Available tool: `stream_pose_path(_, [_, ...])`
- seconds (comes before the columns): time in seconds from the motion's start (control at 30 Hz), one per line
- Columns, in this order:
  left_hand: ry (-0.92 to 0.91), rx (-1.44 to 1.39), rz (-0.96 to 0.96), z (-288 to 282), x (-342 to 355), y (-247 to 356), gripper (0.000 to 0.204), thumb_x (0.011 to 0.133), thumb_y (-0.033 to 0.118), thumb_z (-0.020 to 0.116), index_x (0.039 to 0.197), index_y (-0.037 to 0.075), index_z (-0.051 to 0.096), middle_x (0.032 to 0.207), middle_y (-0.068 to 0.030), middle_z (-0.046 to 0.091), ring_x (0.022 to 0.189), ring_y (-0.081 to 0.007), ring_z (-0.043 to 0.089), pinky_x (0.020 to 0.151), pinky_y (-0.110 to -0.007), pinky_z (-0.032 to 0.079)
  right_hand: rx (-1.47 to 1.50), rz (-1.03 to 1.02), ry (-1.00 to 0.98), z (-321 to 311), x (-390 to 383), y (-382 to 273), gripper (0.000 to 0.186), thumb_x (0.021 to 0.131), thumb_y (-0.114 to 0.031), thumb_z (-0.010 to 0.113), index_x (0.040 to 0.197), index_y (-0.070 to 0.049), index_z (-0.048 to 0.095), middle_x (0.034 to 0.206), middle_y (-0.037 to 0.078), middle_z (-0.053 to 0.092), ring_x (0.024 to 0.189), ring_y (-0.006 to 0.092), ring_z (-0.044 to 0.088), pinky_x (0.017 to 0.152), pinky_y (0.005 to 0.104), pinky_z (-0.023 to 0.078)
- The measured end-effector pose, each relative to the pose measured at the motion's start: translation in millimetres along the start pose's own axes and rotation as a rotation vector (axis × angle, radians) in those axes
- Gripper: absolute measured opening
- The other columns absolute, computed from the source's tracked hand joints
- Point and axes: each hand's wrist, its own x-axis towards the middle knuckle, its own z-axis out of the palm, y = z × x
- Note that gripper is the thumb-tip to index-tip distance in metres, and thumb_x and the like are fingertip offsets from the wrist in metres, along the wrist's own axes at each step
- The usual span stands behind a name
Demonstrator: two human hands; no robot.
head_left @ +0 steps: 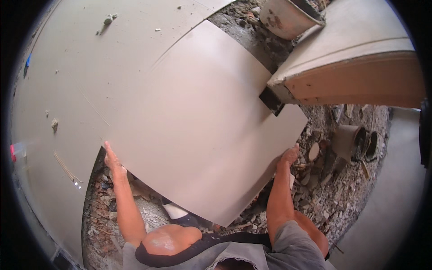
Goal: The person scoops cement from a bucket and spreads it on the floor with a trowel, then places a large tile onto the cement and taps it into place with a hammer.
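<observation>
Beige panel [198, 121] — left grip [114, 160], right grip [289, 156] pinching its edges, pillar [351, 78] at far edge, rubble [333, 191], pipe [345, 140]

No readable text, label, brand, number or sign on any surface in view.

On my right I see a wide pipe [344, 139] lying among rubble [321, 193]. Farther off, near a pale pillar [351, 49], I see a stained bucket [283, 20].

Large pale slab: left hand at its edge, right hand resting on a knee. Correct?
Not quite: the right hand is at the right edge of the large pale slab, per the head view. Left hand at its edge is right.
</observation>
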Motion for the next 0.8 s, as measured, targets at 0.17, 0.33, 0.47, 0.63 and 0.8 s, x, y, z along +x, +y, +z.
stream_pose_path(0.17, [0.217,0.111,0.087,-27.8,1.9,-1.4,0.062,0.092,0.046,0.054,0.122,-0.008,0.052,0.114,-0.0135,0.060,0.096,-0.0238,0.061,0.082,-0.035,0.052,0.008,0.020,0.010,-10.8,-43.3,9.5,0.070,0.089,-0.058,0.039,0.106,0.006,0.064,0.106,0.020,0.065,0.097,0.0339,0.059,0.085,0.0440,0.043])
stream_pose_path(0.33, [0.221,0.160,0.167,-53.6,3.2,7.9,0.060,0.092,0.044,0.055,0.121,-0.009,0.052,0.115,-0.0141,0.060,0.097,-0.0235,0.061,0.082,-0.033,0.053,0.089,0.040,-0.035,-13.5,-61.2,16.9,0.069,0.089,-0.057,0.040,0.109,0.005,0.062,0.106,0.017,0.065,0.096,0.0317,0.059,0.085,0.0422,0.042])
stream_pose_path(0.47, [0.235,0.114,0.161,-64.9,-1.4,19.7,0.060,0.092,0.044,0.055,0.121,-0.009,0.052,0.114,-0.0139,0.060,0.096,-0.0235,0.061,0.082,-0.033,0.054,0.175,-0.066,-0.085,-8.6,-65.5,23.1,0.070,0.090,-0.057,0.041,0.107,0.007,0.062,0.104,0.018,0.065,0.094,0.0312,0.059,0.084,0.0416,0.043])
stream_pose_path(0.63, [0.284,0.126,0.183,-86.1,-8.2,28.4,0.059,0.092,0.043,0.055,0.122,-0.008,0.052,0.115,-0.0140,0.059,0.097,-0.0236,0.061,0.081,-0.034,0.054,0.047,-0.088,-0.081,2.8,-83.1,16.0,0.068,0.091,-0.055,0.041,0.100,0.009,0.064,0.097,0.021,0.066,0.091,0.0325,0.059,0.081,0.0414,0.043])
stream_pose_path(0.8, [0.339,0.096,0.188,-115.0,-0.3,31.2,0.062,0.091,0.046,0.056,0.120,-0.008,0.053,0.113,-0.0148,0.060,0.096,-0.0243,0.061,0.081,-0.035,0.054,0.050,-0.095,-0.139,18.0,-98.5,5.4,0.068,0.092,-0.055,0.039,0.101,0.008,0.064,0.091,0.023,0.066,0.088,0.0349,0.060,0.081,0.0426,0.043])
